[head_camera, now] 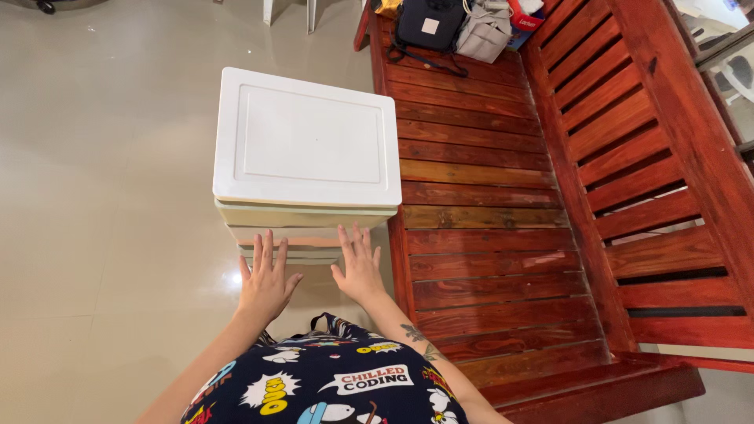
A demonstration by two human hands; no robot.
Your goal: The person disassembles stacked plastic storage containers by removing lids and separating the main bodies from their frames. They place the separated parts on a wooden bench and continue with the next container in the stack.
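White plastic drawer cabinet point(306, 149): rectangular, smooth top with recessed panel, long axis running left to right, drawer fronts facing the person. Stands on glossy beige tiled floor point(94, 196), just beside a red slatted wooden bench point(487, 196). Left hand point(265, 284) and right hand point(358, 267): flat, fingers spread, at the lower drawer fronts, gripping nothing.

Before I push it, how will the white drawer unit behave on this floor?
The drawer unit looks like thin plastic, so it is probably light for its size. The floor is glossy tile, so it may slide easily. Both hands, left and right, are open against its front, where the drawers might slide rather than the whole unit.
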